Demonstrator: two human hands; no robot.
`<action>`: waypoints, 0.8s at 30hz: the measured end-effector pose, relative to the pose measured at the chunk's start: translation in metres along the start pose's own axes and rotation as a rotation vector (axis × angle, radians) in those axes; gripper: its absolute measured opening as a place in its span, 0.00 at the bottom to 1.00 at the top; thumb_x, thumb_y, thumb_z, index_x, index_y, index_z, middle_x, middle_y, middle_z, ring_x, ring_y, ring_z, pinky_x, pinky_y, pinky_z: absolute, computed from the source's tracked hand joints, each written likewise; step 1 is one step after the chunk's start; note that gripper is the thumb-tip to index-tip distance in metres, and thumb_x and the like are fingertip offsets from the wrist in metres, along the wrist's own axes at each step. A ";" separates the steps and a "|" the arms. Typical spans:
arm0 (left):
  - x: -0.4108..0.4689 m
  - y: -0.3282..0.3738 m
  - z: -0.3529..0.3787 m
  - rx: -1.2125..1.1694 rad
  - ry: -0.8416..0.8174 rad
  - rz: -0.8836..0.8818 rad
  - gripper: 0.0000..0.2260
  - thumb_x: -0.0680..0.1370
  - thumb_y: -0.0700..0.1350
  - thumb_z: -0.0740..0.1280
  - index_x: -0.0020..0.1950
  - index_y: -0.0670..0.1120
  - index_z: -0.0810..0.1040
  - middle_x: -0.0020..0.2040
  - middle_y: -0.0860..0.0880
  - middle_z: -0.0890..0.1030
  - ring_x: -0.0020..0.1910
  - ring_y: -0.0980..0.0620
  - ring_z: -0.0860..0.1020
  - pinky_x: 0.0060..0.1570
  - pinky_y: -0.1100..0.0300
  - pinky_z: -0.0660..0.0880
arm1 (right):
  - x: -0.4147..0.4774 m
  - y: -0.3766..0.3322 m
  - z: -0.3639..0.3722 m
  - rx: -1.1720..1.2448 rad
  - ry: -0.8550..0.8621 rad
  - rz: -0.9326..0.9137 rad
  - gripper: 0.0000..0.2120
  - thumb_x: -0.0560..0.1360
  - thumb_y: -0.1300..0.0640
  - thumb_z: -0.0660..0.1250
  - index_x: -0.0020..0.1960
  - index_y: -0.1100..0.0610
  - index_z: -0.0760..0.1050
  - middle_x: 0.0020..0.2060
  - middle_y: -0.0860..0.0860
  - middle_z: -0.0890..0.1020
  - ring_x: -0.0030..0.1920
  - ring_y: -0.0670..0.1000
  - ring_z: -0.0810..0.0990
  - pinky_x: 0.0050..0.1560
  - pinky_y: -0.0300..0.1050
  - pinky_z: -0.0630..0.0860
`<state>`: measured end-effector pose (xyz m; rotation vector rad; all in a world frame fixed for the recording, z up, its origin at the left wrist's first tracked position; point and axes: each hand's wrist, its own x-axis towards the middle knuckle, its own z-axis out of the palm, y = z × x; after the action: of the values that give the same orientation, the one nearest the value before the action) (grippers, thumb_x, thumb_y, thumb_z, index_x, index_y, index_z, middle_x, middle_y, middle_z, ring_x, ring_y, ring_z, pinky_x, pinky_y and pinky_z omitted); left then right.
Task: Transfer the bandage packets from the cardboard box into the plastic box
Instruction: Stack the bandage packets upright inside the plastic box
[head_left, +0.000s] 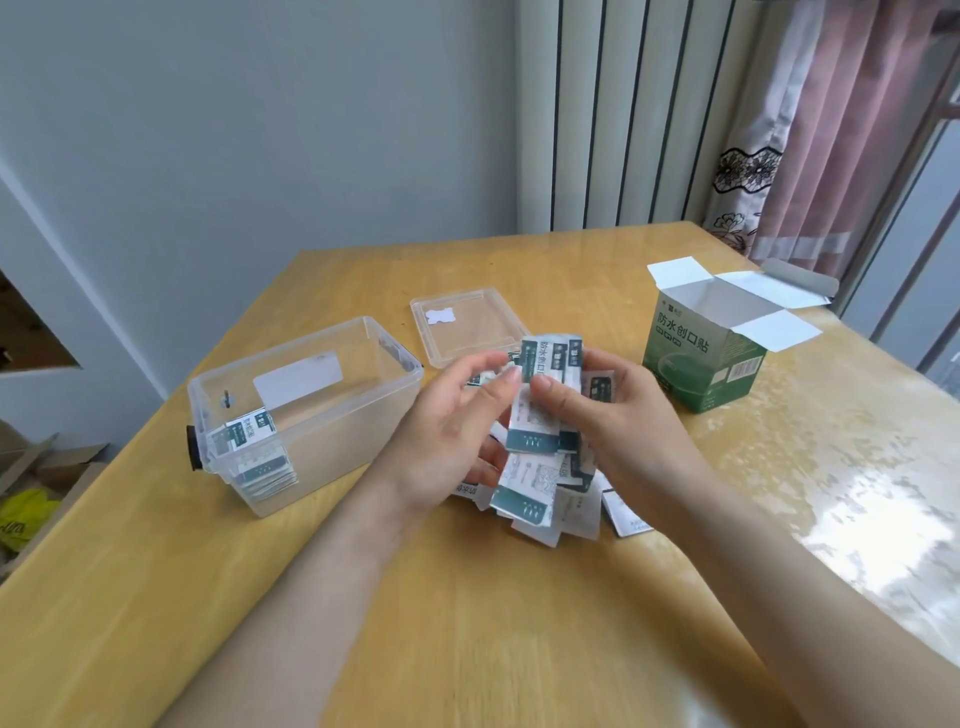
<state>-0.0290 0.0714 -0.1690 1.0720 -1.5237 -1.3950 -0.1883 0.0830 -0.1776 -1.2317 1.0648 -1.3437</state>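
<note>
Head view, sole entry. Step in hand, as I judge it: gathering and squaring a bundle of bandage packets (540, 410) above the table (467, 623), ahead of loading it. I hold the bundle between both hands at mid-table. My left hand (447, 431) cups it from the left, thumb and forefinger closed on the upper packets. My right hand (618, 415) closes on it from the right, thumb pressed to the face of the top packet, the other fingers behind and mostly hidden. Loose packets (566, 509) spill beneath the hands onto the table, some touching the bundle. Plastic box (363, 415): clear, open, to the left of my hands, with a small stack of packets (260, 457) already standing at its near-left end. Its lid (467, 332) lies beyond, just behind the hands. Cardboard box (701, 364): green, flaps open, to the right, apart from the hands; I cannot tell whether anything remains inside. Next move, in my judgement, calls for a firm two-sided pinch to keep the stack aligned, then carrying it left over the rim and setting it beside the packets already in place.
</note>
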 end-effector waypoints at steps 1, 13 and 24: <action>-0.001 -0.001 0.004 0.001 -0.040 0.000 0.16 0.80 0.51 0.64 0.67 0.48 0.72 0.49 0.50 0.85 0.44 0.51 0.84 0.40 0.56 0.80 | 0.000 0.001 0.003 -0.028 0.048 -0.036 0.09 0.75 0.59 0.70 0.54 0.61 0.79 0.45 0.57 0.85 0.45 0.56 0.85 0.46 0.54 0.82; -0.004 0.001 0.016 -0.212 0.147 0.125 0.13 0.79 0.36 0.65 0.62 0.45 0.78 0.49 0.44 0.85 0.48 0.45 0.84 0.48 0.49 0.81 | -0.002 -0.006 0.011 0.435 0.049 0.206 0.20 0.82 0.49 0.56 0.60 0.63 0.77 0.45 0.60 0.84 0.40 0.54 0.81 0.50 0.53 0.77; -0.010 -0.003 0.022 0.592 0.010 0.414 0.41 0.64 0.63 0.74 0.74 0.63 0.60 0.69 0.66 0.61 0.68 0.59 0.61 0.65 0.69 0.64 | 0.002 -0.008 0.013 0.627 0.109 0.367 0.19 0.83 0.53 0.55 0.62 0.63 0.76 0.55 0.60 0.83 0.55 0.56 0.82 0.60 0.55 0.75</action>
<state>-0.0457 0.0881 -0.1739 1.0075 -2.0739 -0.6653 -0.1761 0.0821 -0.1686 -0.4799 0.7986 -1.3189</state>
